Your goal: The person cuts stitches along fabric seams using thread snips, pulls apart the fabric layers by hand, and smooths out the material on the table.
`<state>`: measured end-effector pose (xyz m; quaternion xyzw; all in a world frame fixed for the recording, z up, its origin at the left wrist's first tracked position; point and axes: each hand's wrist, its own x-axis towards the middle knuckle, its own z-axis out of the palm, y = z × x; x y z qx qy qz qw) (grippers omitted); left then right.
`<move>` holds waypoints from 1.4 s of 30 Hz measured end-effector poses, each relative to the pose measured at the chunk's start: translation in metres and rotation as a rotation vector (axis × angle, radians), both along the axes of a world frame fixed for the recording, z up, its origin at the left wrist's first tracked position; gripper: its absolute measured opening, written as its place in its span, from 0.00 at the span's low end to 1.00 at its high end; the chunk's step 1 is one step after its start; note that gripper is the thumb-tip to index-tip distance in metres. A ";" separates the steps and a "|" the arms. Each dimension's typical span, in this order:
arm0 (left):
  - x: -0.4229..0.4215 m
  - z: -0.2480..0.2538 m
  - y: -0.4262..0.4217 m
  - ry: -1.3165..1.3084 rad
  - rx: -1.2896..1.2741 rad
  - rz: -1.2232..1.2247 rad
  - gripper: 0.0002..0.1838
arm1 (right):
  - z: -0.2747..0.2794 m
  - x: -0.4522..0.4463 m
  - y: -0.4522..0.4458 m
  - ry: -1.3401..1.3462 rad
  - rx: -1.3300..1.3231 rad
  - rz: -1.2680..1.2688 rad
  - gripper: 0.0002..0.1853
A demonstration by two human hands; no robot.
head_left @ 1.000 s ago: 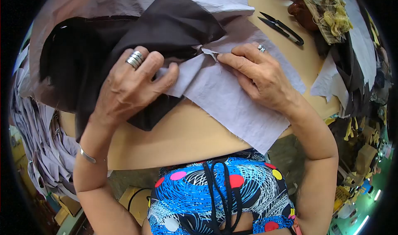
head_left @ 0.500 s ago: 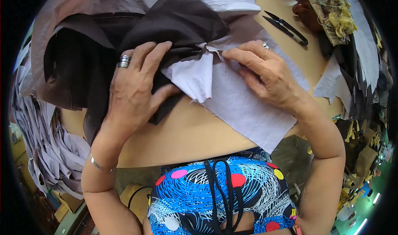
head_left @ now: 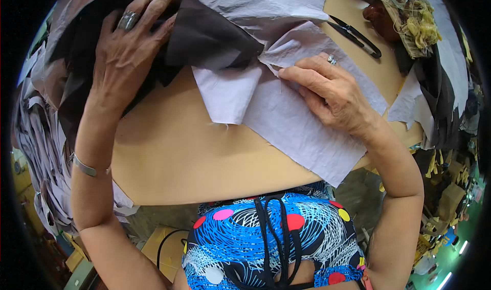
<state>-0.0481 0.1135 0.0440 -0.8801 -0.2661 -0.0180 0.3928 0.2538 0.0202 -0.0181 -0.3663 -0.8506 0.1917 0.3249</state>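
Your right hand (head_left: 330, 93) lay palm down over the pale cloth (head_left: 312, 141), right of the middle, its fingers bent and the forefinger's tip on the cloth near the gathered point where pale met dark. A gap showed between forefinger and thumb; whether the hidden fingers pinched any fabric could not be told. Your left hand (head_left: 125, 60) rested at the far left upon the dark cloth (head_left: 209, 39), fingers loosely curved and somewhat apart; a grip there could be neither confirmed nor excluded. The pale cloth spread over the right of the tan table (head_left: 194, 162), one corner hanging past the near edge, while a pale flap (head_left: 225, 93) showed beneath the dark cloth (whether it formed part of the same piece was unclear). Both fabrics appeared light and limp, the dark one smoother and perhaps readier to slip, the pale one crisp enough to keep creases. The raw edges, with loose threads, seemed liable to fray; a pinch slightly inside the edge, beside the gather, looked the safest hold, and a flat palm suited the dark panel. Black snips (head_left: 349, 30) lay at the far right.
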 end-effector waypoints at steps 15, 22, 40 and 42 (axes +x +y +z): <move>0.011 -0.054 -0.090 -0.610 -0.780 0.448 0.23 | -0.002 0.001 0.000 0.056 -0.015 0.010 0.21; 0.017 -0.096 -0.041 -0.904 -0.944 0.607 0.21 | -0.002 0.002 0.000 0.068 -0.016 0.007 0.20; 0.020 -0.083 0.004 -0.887 -0.848 0.452 0.15 | 0.001 0.001 -0.004 0.022 0.065 -0.043 0.18; 0.006 -0.065 0.011 -0.673 -0.665 0.348 0.15 | -0.002 0.001 -0.002 0.063 0.045 -0.059 0.18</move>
